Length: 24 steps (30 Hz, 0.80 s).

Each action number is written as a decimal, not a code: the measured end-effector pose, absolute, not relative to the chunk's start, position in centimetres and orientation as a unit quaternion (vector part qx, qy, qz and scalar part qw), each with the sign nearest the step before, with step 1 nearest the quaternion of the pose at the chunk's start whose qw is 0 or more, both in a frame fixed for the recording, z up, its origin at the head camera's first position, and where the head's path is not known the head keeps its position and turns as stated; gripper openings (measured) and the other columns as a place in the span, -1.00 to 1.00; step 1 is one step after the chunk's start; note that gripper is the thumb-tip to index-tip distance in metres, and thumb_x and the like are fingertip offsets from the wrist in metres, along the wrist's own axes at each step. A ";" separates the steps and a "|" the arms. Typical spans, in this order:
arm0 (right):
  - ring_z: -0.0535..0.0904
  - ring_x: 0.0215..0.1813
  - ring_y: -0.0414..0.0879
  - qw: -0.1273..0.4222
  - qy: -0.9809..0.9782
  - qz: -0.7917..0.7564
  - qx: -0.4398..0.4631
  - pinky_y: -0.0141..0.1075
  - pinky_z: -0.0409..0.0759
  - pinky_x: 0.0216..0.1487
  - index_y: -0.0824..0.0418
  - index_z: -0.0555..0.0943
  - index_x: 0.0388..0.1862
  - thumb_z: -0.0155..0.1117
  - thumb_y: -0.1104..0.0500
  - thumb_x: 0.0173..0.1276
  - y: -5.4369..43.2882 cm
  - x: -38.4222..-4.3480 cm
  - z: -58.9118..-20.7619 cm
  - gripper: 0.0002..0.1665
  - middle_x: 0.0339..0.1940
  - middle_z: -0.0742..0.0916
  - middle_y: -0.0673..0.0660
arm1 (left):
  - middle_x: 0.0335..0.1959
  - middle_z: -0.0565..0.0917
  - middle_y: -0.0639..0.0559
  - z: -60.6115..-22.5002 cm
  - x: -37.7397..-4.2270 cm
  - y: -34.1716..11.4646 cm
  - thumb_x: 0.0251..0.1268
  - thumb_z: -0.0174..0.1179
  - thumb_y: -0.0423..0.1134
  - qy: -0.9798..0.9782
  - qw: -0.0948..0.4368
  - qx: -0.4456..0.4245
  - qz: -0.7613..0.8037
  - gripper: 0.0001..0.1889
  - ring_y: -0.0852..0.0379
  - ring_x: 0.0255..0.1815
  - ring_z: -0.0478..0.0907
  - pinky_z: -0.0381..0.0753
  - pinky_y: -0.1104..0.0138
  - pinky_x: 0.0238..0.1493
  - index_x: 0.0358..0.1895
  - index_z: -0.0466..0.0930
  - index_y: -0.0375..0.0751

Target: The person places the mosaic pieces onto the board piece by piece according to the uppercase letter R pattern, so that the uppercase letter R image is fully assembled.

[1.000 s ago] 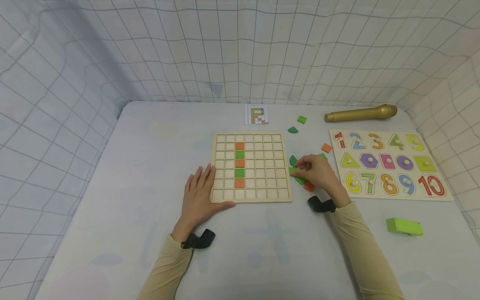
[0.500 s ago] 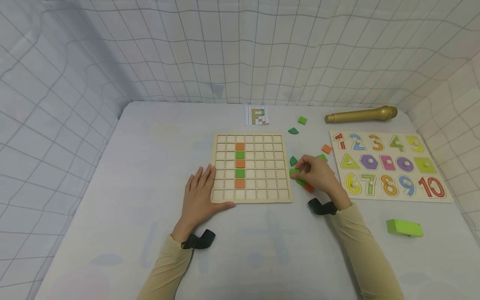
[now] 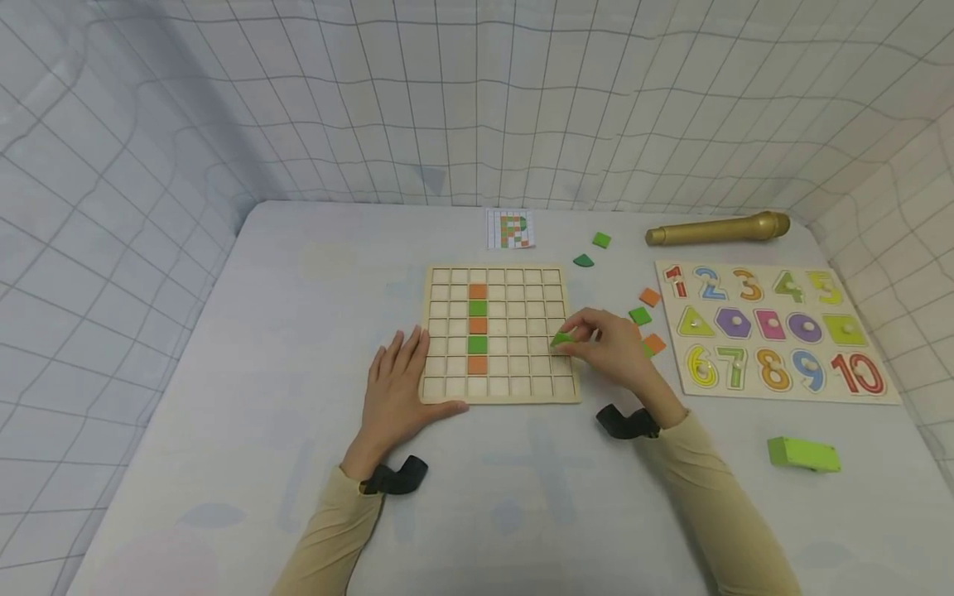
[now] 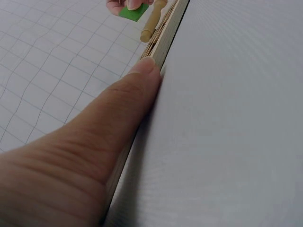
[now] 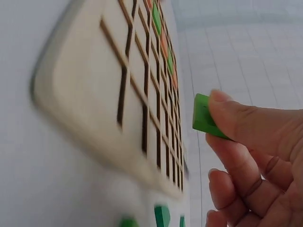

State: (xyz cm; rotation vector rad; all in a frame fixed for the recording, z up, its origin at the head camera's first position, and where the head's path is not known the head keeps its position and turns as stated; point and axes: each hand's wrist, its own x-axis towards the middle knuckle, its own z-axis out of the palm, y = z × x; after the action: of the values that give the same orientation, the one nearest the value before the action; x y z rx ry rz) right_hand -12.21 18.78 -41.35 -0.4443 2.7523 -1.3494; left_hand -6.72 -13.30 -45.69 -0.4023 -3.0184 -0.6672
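Note:
A square wooden grid board (image 3: 537, 398) lies mid-table. In one of its columns, orange and green tiles (image 3: 477, 326) alternate. My left hand (image 3: 395, 391) lies flat at the board's left corner, fingers straight along its side and thumb along the front edge. In the left wrist view the thumb (image 4: 125, 97) touches the board's rim. Between thumb and fingertips my right hand (image 3: 611, 349) pinches a green square tile (image 5: 201, 113), held over the board's right part. The tile is clear of the board in the right wrist view.
Loose orange tiles (image 3: 650, 296) and green tiles (image 3: 639, 316) lie right of the board. A dark green quarter-round piece (image 3: 584, 261) is farther back. Behind the board sits a pattern card (image 3: 510, 228). Farther right are a gold microphone (image 3: 717, 228), a number puzzle (image 3: 793, 393) and a green block (image 3: 803, 454).
My right hand has picked up the green tile from the loose pieces beside the board and moved left with it, over the board's right side. My left hand has stayed put.

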 end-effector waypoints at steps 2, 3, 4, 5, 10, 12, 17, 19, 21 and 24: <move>0.45 -0.41 -0.11 0.016 0.883 -0.441 -0.161 -0.30 0.37 -0.42 0.16 0.66 -0.33 0.53 0.19 0.05 17.7 -12.1 -41.3 -0.77 -0.52 0.65 -0.04 | 0.51 0.00 -0.12 -45.7 -6.7 -13.3 -0.18 0.30 0.41 -0.968 0.012 -0.129 -0.214 0.24 -0.06 0.51 -0.25 -0.29 0.01 0.40 0.51 -0.07 -0.23; 0.46 -0.40 -0.11 0.014 0.879 -0.445 -0.170 -0.29 0.38 -0.40 0.16 0.66 -0.34 0.53 0.20 0.05 17.2 -12.0 -41.3 -0.78 -0.52 0.65 -0.05 | 0.51 -0.01 -0.12 -45.7 -6.8 -13.3 -0.18 0.30 0.41 -0.968 0.012 -0.129 -0.214 0.24 -0.07 0.51 -0.25 -0.29 0.01 0.40 0.51 -0.07 -0.23; 0.46 -0.40 -0.12 0.012 0.875 -0.449 -0.179 -0.28 0.38 -0.39 0.16 0.66 -0.35 0.54 0.21 0.04 16.7 -11.9 -41.2 -0.79 -0.53 0.64 -0.06 | 0.51 -0.01 -0.12 -45.7 -6.8 -13.3 -0.18 0.30 0.41 -0.968 0.012 -0.130 -0.214 0.24 -0.07 0.51 -0.25 -0.29 0.01 0.40 0.51 -0.07 -0.23; 0.47 -0.39 -0.12 0.009 0.872 -0.452 -0.189 -0.28 0.39 -0.38 0.16 0.66 -0.36 0.53 0.23 0.05 16.2 -11.9 -41.2 -0.80 -0.53 0.64 -0.06 | 0.51 -0.01 -0.12 -45.7 -6.8 -13.3 -0.18 0.30 0.41 -0.968 0.011 -0.130 -0.213 0.24 -0.07 0.50 -0.25 -0.29 0.01 0.40 0.51 -0.07 -0.23; 0.49 -0.39 -0.16 0.032 0.861 -0.454 -0.226 -0.28 0.43 -0.37 0.13 0.68 -0.38 0.51 0.23 0.07 13.6 -11.5 -41.1 -0.85 -0.51 0.63 -0.10 | 0.50 0.00 -0.13 -45.7 -6.8 -13.2 -0.18 0.29 0.42 -0.969 0.010 -0.129 -0.210 0.25 -0.06 0.50 -0.25 -0.27 0.01 0.40 0.51 -0.07 -0.24; 0.50 -0.38 -0.19 0.050 0.865 -0.440 -0.235 -0.29 0.45 -0.36 0.10 0.69 -0.39 0.51 0.19 0.08 12.6 -11.3 -41.1 -0.86 -0.51 0.63 -0.13 | 0.50 0.00 -0.13 -45.7 -6.8 -13.2 -0.19 0.30 0.43 -0.969 0.010 -0.128 -0.210 0.26 -0.06 0.50 -0.25 -0.27 0.01 0.40 0.51 -0.07 -0.24; 0.48 -0.41 -0.25 0.075 0.884 -0.388 -0.249 -0.34 0.46 -0.37 0.04 0.71 -0.40 0.54 0.12 0.05 10.5 -10.8 -41.2 -0.85 -0.53 0.64 -0.19 | 0.50 0.02 -0.13 -45.7 -6.8 -13.2 -0.20 0.30 0.44 -0.969 0.015 -0.129 -0.210 0.26 -0.07 0.50 -0.23 -0.27 0.01 0.40 0.50 -0.06 -0.25; 0.46 -0.44 -0.26 0.078 0.891 -0.369 -0.254 -0.35 0.43 -0.41 0.03 0.71 -0.41 0.54 0.10 0.05 9.8 -10.7 -41.3 -0.85 -0.54 0.63 -0.20 | 0.50 0.02 -0.13 -45.7 -6.8 -13.2 -0.20 0.30 0.44 -0.969 0.016 -0.130 -0.209 0.26 -0.08 0.50 -0.23 -0.26 0.01 0.40 0.50 -0.05 -0.25; 0.44 -0.46 -0.26 0.080 0.895 -0.352 -0.263 -0.36 0.40 -0.43 0.03 0.70 -0.41 0.53 0.09 0.06 9.3 -10.8 -41.3 -0.85 -0.55 0.64 -0.21 | 0.50 0.02 -0.13 -45.7 -6.8 -13.3 -0.20 0.30 0.44 -0.969 0.017 -0.130 -0.210 0.26 -0.07 0.50 -0.23 -0.26 0.01 0.40 0.50 -0.05 -0.25; 0.41 -0.48 -0.26 0.089 0.901 -0.332 -0.267 -0.37 0.37 -0.45 0.03 0.69 -0.41 0.52 0.07 0.08 8.7 -10.8 -41.3 -0.85 -0.55 0.64 -0.21 | 0.50 0.02 -0.14 -45.8 -6.8 -13.3 -0.19 0.29 0.43 -0.968 0.019 -0.131 -0.212 0.25 -0.08 0.50 -0.22 -0.26 0.00 0.40 0.50 -0.05 -0.25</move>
State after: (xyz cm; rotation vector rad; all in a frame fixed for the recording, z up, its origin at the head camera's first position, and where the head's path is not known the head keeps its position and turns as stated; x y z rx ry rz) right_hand -10.82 8.74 -41.30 -0.7941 2.6792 -0.9863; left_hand -6.82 -13.31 -45.77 -0.4076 -3.0052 -0.6591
